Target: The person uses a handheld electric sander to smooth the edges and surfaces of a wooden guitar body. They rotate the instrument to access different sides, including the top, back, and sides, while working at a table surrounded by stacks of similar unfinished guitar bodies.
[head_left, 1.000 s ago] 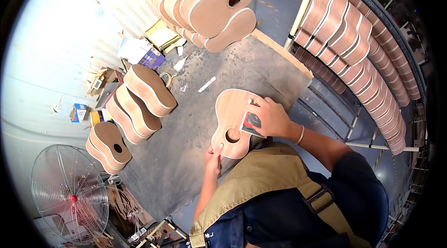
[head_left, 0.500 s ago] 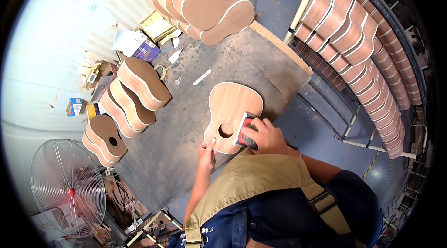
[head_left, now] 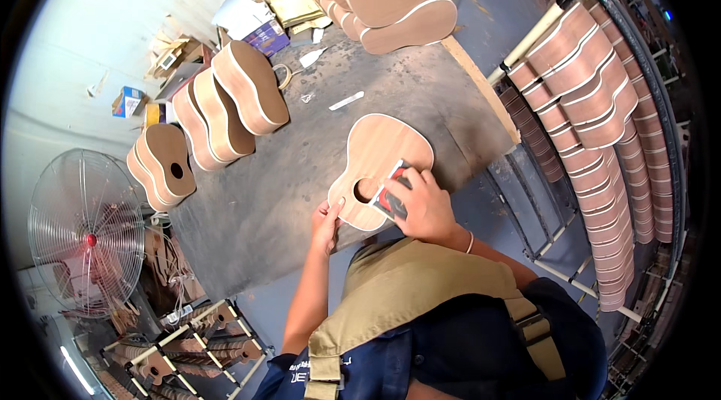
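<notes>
Guitar body (head_left: 384, 146) held at near edge of surface (head_left: 270, 227), long axis slanting away and slightly rightward from left hand (head_left: 325, 227), by which its near end is pinched; red-and-black tool (head_left: 382, 202) gripped by right hand (head_left: 429, 210) over the body's right side.

White-edged guitar body (head_left: 383, 146), lt-brn wood, lay w/ soundhole (head_left: 362, 194) facing up at near edge of gry worktop (head_left: 248, 235); pale-edged red/blk hand tool (head_left: 387, 203) sat diag. beside soundhole
</notes>
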Demonstrator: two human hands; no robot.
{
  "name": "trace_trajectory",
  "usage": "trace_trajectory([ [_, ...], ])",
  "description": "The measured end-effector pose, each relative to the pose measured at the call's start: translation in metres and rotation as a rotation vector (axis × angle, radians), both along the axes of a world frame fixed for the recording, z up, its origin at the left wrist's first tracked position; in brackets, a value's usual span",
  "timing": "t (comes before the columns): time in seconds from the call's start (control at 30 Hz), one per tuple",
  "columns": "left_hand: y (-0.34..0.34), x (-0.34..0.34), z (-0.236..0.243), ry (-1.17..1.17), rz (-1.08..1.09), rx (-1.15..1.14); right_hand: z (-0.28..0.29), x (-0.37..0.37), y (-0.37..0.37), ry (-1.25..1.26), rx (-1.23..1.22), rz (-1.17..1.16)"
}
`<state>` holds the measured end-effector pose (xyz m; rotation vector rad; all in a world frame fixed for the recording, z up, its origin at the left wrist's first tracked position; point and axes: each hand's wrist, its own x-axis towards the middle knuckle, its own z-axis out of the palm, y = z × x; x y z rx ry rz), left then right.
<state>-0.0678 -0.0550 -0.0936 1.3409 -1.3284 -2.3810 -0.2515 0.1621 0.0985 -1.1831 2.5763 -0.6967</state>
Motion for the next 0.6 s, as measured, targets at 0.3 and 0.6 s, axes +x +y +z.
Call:
trace_trajectory([
  [0.3, -0.016, 0.012, -0.028, 0.255, -0.024, 0.205, -0.015, -0.092, -0.076, 0.205, 0.040, -0.352],
  [0.6, -0.023, 0.016, -0.053, 0.385, -0.106, 0.275, -0.030, 0.049, -0.170, 0.167, 0.026, -0.025],
])
